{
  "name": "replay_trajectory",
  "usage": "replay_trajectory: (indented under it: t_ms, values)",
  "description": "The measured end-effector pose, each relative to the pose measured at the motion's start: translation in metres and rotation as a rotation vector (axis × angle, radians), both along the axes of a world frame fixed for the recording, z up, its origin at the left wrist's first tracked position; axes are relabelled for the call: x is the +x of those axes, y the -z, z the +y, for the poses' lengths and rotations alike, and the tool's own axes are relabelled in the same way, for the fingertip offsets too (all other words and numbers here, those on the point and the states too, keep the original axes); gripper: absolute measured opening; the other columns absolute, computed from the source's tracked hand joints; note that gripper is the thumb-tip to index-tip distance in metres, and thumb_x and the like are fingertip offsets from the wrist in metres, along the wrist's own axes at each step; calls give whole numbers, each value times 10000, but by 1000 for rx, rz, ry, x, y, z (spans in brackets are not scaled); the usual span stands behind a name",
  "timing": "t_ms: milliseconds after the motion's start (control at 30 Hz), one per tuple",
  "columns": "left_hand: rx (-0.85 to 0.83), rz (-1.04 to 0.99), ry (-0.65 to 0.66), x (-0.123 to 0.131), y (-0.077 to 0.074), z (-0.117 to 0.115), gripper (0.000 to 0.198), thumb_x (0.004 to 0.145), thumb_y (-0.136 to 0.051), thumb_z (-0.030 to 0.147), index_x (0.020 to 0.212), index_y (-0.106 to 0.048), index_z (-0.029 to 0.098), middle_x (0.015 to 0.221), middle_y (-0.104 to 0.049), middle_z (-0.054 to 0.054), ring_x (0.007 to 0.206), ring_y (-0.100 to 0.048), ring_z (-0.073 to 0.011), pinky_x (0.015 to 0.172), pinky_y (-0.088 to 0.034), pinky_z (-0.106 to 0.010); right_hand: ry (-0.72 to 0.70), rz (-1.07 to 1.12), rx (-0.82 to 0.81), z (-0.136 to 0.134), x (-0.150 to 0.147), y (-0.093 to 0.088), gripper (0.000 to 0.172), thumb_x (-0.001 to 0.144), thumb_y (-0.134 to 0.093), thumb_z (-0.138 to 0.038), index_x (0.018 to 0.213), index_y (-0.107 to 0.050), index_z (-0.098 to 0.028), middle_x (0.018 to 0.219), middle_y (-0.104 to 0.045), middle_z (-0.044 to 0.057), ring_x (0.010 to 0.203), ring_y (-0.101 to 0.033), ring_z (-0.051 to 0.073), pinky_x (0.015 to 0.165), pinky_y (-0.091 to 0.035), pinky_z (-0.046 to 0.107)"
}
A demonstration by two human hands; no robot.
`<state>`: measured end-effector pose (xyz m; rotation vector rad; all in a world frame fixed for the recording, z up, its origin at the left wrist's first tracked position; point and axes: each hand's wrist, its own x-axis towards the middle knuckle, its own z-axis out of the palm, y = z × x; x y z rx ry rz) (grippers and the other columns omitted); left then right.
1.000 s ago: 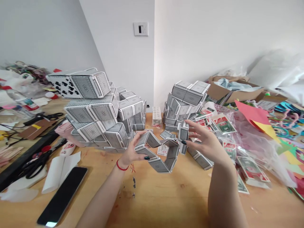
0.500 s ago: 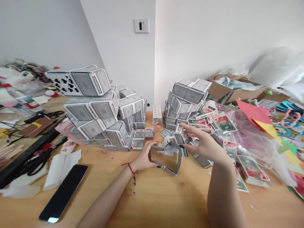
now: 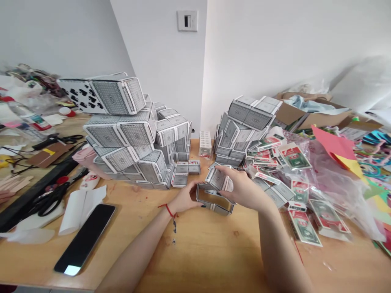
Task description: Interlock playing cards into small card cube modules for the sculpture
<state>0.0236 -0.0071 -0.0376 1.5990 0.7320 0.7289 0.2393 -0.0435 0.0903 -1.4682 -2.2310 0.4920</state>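
On the wooden table (image 3: 207,252) stands a small open box of folded playing cards (image 3: 214,200). My left hand (image 3: 186,199) presses against its left side, fingers closed round the wall. My right hand (image 3: 244,188) curls over the box from the right and holds a folded grey-backed card piece (image 3: 217,179) on its top. A red string bracelet (image 3: 167,210) circles my left wrist.
A tall pile of card cubes (image 3: 128,138) stands at the left, a smaller pile (image 3: 244,122) at the back right. Loose card packs (image 3: 299,211) and clear plastic lie at the right. A phone (image 3: 87,238), scissors (image 3: 45,203) and white paper lie at the left.
The chain of folded cards came down from the air onto the table and was folded into a small box. Both hands drew closer together, the right one closing over the top.
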Motion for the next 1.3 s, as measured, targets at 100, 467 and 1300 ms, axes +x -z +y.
replay_trajectory:
  t_ms: [100,467,1300]
  values:
    - [32,25,-14,-1,1,0,769,542,-791,296,1204,-418,181,1243,-511,-139,1143,-498,-263,983,-366,-453,-19,-56,1,-1,-8,1,608,695,-589,-200,1276,-414,-217,1226,-554,102,1144,-489,276,955,-326,478]
    - [87,-13,-11,0,6,2,819,551,-785,334,1252,-386,186,1251,-496,-141,1162,-468,-282,990,-342,-453,-150,-184,-12,-1,-29,11,450,684,-602,-147,1126,-570,-225,1231,-545,103,1092,-515,284,950,-269,467]
    - [-172,-462,-302,-5,-16,-3,281,637,-734,254,849,-585,143,751,-645,-15,742,-599,-142,746,-460,-269,-188,-199,310,-4,-53,6,437,767,-458,-27,1171,-496,-189,1264,-518,89,1167,-440,242,1051,-168,538]
